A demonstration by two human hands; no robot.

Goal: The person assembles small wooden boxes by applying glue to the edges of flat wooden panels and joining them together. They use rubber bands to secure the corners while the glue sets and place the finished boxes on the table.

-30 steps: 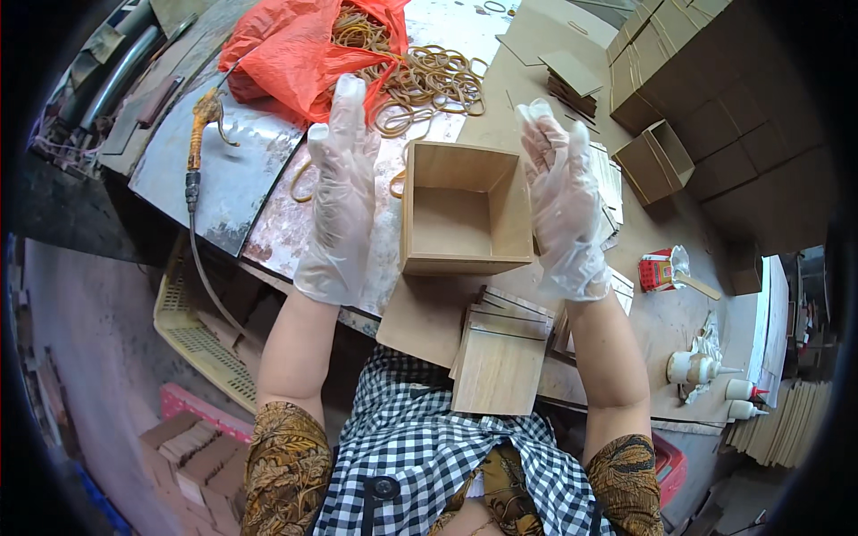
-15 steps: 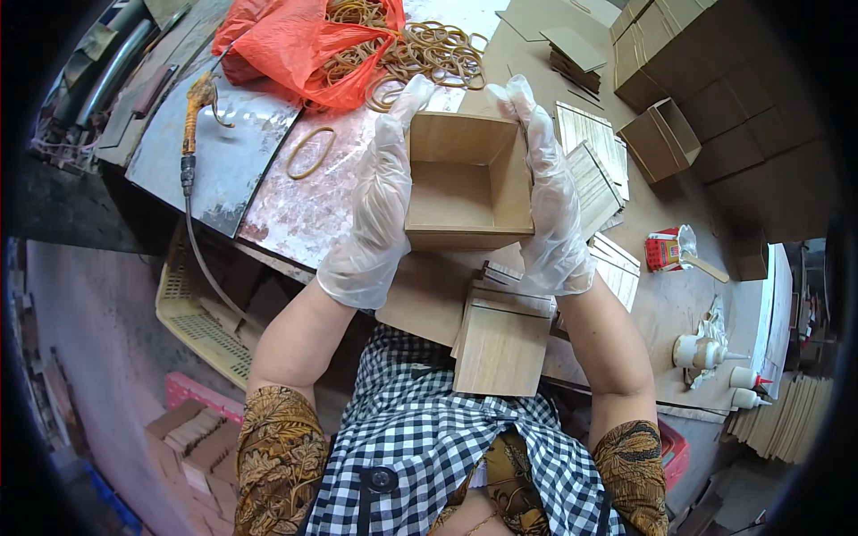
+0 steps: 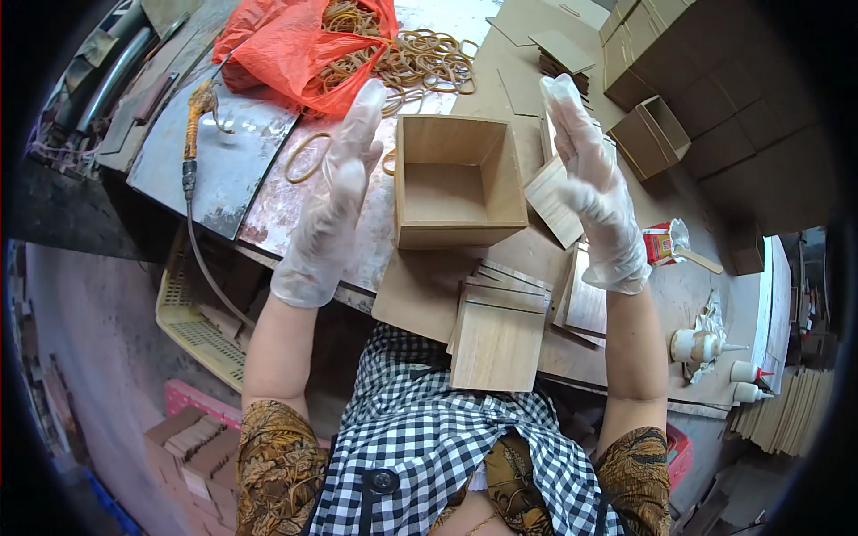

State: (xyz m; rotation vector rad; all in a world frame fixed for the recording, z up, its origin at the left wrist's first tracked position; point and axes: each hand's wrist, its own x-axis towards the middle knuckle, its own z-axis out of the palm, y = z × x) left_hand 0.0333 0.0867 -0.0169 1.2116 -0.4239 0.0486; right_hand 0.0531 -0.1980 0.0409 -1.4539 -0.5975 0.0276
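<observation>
An open-topped wooden box (image 3: 458, 234) rests on the workbench with its hollow facing up. On its left side, a gap away, is my left hand (image 3: 335, 205) in a thin translucent glove, fingers stretched and palm turned toward the box. My right hand (image 3: 597, 192), gloved the same way, is raised on the other side, fingers extended and apart from the wood. Neither hand holds anything. Thin wooden panels (image 3: 500, 344) lie stacked at the bench's front edge, below the box. More pale panels (image 3: 556, 204) lie partly behind my right hand.
A red plastic bag (image 3: 286, 58) spills rubber bands (image 3: 438, 58) at the back. An air blow gun (image 3: 198, 116) with a hose lies left. Glue bottles (image 3: 702, 347) and a red container with a brush (image 3: 663, 246) sit right. Stacked boxes (image 3: 715, 125) stand far right.
Both hands have let go of the wooden box and moved apart, left hand leftward and right hand rightward. The box now stands by itself on the bench.
</observation>
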